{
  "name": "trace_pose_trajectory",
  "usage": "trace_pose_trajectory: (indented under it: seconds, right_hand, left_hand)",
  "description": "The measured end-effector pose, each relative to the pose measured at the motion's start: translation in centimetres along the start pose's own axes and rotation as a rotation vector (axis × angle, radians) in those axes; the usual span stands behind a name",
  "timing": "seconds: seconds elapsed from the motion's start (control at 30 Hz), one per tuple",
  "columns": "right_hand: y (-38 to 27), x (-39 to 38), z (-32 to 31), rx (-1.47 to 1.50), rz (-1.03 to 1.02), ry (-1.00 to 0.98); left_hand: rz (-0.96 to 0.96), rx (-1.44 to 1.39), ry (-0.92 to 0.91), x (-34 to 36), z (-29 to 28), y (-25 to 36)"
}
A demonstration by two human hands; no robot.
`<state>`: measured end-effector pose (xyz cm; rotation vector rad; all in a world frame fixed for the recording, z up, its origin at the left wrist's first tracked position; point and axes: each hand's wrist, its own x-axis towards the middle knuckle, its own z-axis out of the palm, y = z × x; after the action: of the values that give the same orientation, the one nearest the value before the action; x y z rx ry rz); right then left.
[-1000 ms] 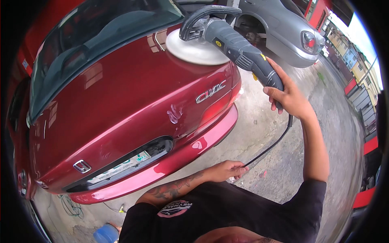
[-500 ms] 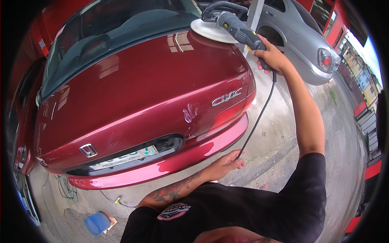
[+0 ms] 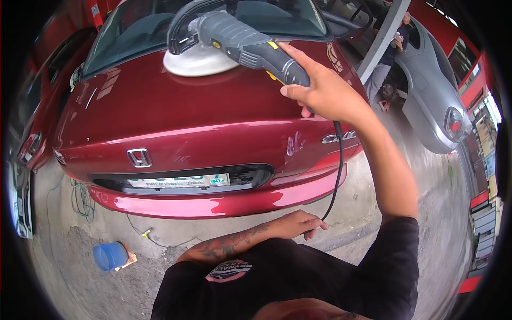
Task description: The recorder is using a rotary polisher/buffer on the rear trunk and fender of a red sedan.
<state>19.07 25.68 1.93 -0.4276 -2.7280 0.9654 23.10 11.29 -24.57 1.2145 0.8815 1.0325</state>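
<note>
The right hand (image 3: 328, 90) grips the back of the gray car polisher (image 3: 240, 40), whose white pad (image 3: 200, 64) is on or just over the red trunk lid (image 3: 176, 104). The left hand (image 3: 298, 225) pinches its bendy black cord (image 3: 340, 160). The polisher looks heavy and hard; its back end and loop handle (image 3: 176, 29) seem best to hold.

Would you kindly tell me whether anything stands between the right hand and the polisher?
Nothing visible does: the right hand grips the polisher directly by its rear end, with the cord hanging below.
</note>
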Motion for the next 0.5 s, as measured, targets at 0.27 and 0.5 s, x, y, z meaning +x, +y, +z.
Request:
trace_pose_trajectory:
  seconds: [0.27, 0.5]
  right_hand:
    - [-2.1, -0.2, 1.7, -0.059, -0.110, -0.117]
    - [1.5, -6.2, -3.4, 0.044, 0.108, -0.008]
  left_hand:
    - [0.051, 0.008, 0.037, -0.9, -0.6, -1.4]
    - [-0.023, 0.034, -0.097, 0.3, -0.8, -1.7]
